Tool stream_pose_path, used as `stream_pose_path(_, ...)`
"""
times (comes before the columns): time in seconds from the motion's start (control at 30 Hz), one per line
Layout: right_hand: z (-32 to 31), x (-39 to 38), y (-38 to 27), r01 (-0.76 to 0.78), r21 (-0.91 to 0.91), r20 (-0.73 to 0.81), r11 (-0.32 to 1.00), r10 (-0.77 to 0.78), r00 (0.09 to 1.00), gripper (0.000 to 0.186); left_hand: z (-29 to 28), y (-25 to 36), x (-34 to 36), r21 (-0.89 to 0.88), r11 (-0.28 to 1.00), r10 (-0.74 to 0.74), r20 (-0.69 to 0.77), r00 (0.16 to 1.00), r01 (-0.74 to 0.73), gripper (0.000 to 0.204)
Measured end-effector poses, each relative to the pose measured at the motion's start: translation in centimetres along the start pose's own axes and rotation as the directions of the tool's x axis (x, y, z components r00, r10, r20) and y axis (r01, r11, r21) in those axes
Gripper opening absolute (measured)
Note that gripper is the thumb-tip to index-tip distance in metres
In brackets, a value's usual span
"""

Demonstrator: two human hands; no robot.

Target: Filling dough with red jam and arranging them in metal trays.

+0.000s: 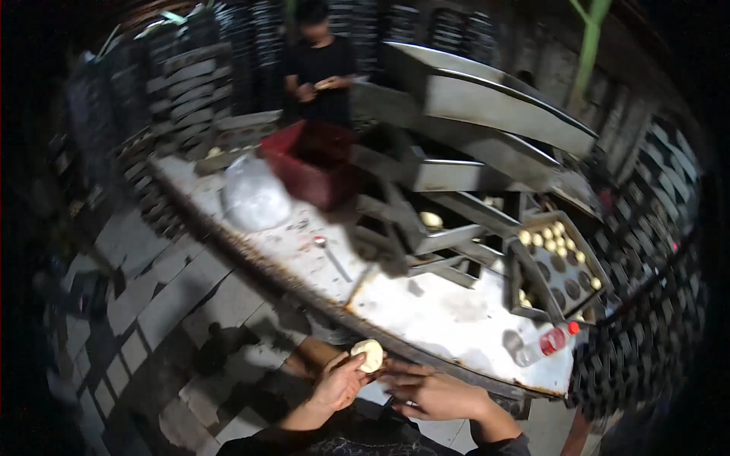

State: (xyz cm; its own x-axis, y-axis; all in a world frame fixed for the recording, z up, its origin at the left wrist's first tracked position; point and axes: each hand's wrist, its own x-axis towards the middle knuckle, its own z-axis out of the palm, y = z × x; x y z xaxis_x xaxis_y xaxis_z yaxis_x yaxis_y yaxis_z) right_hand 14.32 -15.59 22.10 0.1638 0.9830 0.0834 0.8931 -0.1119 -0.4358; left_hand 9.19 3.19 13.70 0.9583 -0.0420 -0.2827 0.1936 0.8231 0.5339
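Observation:
My left hand (337,391) holds a pale, flattened round piece of dough (369,351) upright between thumb and fingers, in front of the worktable's edge. My right hand (432,394) is just right of it, palm down, with fingers apart and slightly curled; its fingertips are close to the dough, and I cannot tell if they touch it. On the white worktable (414,319) a plastic bottle with a red cap (551,340) lies on its side beyond my right hand.
A white plastic bag (255,194), red tub (304,163), utensil (334,258), stacked metal trays (509,95) and a tray of dough balls (589,262) occupy the table. A person (319,53) across it holds a small pale piece. Stacked dark racks (646,349) stand right.

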Motion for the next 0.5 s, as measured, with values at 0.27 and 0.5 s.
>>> stream_pose_path(0.27,8.5,18.7,9.9,-0.004,0.898,-0.348,0.440,0.718,0.603,0.060,-7.4,1.4,2.1,0.116,0.972,0.215,-0.092,0.972,-0.204,0.040)
stream_pose_path(0.5,10.9,26.6,25.0,-0.655,0.181,-0.513,0.733,0.639,0.573,0.034,-16.6,9.8,6.1,-0.150,0.984,-0.122,-0.198,0.973,0.093,0.045)
